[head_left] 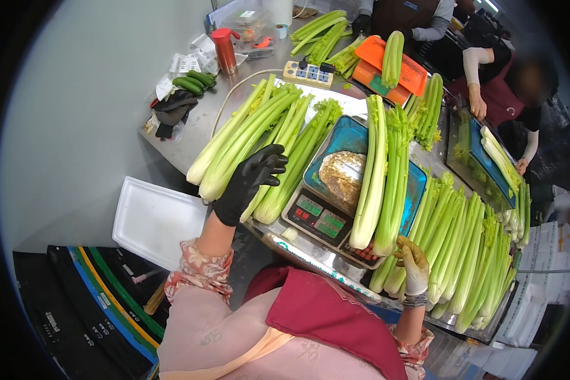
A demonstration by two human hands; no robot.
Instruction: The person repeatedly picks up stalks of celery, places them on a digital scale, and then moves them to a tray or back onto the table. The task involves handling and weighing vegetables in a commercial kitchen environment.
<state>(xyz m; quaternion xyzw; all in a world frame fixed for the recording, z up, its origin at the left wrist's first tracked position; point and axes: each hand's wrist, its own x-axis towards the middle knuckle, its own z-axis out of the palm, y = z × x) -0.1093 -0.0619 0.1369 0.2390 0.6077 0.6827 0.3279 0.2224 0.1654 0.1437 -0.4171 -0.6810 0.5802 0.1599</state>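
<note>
Tabletop scale [322,216]: celery [371,180] between gloved hands [249,180] [415,267].

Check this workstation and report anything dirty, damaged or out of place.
The blue scale tray stands out: its middle shows a rounded, brown-blotched patch, unlike the blue around it; rust, dirt or wear, I can't tell. Two celery bunches on the tray overhang the front panel.

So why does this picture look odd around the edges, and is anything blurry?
Head view: the fisheye lens leaves a black rim and seems to bend lines like the green strip at lower left; celery near the middle looks fairly sharp; a co-worker's head at upper right is blurred.
</note>
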